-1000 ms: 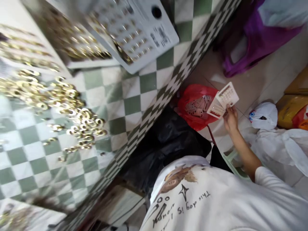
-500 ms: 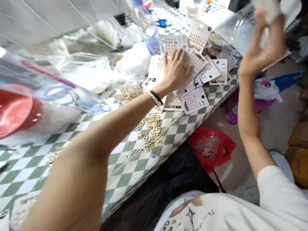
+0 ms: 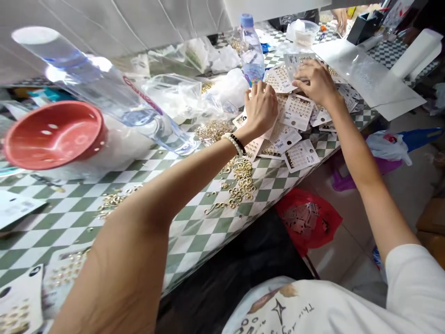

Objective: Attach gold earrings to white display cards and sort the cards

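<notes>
My left hand [image 3: 261, 107], with black and white bead bracelets at the wrist, rests over the left side of a spread pile of white earring cards [image 3: 298, 111]. Its fingers are bent, and what lies beneath them is hidden. On the pile's far side, my right hand [image 3: 315, 81] has curled fingers at a card [image 3: 293, 62]; the fingertips are partly hidden. Small gold rings and hooks [image 3: 241, 182] lie loose below my left wrist, and a heap of fine gold chain [image 3: 213, 131] is left of it.
A red bowl [image 3: 55, 134] and a tall clear plastic roll [image 3: 139, 104] stand left. Behind the cards is a bottle [image 3: 251, 51]. A white sheet [image 3: 365, 69] lies at the right. Below the table edge hangs a red bag [image 3: 309, 220]. A person's hand [image 3: 340, 19] shows far back.
My right hand has come down from its raised position onto the cards; the white item it held has left it. My left hand has bent its fingers. The view has shifted.
</notes>
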Demonstrator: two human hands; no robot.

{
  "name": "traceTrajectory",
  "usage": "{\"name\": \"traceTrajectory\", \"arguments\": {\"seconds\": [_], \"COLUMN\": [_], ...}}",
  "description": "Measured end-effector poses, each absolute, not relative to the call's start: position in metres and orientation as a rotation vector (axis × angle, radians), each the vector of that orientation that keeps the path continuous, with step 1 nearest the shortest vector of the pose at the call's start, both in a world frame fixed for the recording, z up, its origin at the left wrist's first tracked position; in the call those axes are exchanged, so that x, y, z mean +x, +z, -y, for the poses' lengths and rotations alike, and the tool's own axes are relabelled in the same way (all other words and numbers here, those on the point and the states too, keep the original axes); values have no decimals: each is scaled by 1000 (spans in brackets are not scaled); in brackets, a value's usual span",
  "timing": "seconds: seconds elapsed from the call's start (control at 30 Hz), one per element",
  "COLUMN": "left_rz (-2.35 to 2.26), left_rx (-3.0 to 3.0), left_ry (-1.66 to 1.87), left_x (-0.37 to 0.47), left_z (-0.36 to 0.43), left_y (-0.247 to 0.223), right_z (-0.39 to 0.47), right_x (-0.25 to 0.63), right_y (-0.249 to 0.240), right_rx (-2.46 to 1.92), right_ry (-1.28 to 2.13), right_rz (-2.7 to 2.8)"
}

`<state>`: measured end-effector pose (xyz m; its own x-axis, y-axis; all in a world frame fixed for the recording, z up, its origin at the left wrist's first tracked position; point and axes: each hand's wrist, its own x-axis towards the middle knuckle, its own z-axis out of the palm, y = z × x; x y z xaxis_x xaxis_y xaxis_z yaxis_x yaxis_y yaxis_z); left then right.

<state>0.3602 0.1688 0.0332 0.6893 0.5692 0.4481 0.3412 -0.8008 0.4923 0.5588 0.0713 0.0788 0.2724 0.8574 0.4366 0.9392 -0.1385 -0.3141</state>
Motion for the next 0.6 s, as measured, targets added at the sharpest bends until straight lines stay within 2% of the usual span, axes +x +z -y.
{"name": "traceTrajectory", "arguments": {"seconds": [0.23,0.33,0.4,0.5,0.6], "left_rz": [-733,-598,-416,-55,5], "left_rx": [2470,2627,2844,2989,2872], "left_ry": [869,759,551,257,141], "left_x": [361,339,304,222,137], "left_z": [-168,-139,-105,-52,-14], "left_y": [54,77,93,114,121], "right_z": [-50,2,54,136,205], "right_x": [552,542,530,504,464], "right_y": [75,77,65,15,-73], "right_rx": [-1981,-1824,-1702,-1654,-1856], "right_ry": [-344,-479,-558,-582,-451], "right_rz": [1440,1356,1308,1063,634]}}
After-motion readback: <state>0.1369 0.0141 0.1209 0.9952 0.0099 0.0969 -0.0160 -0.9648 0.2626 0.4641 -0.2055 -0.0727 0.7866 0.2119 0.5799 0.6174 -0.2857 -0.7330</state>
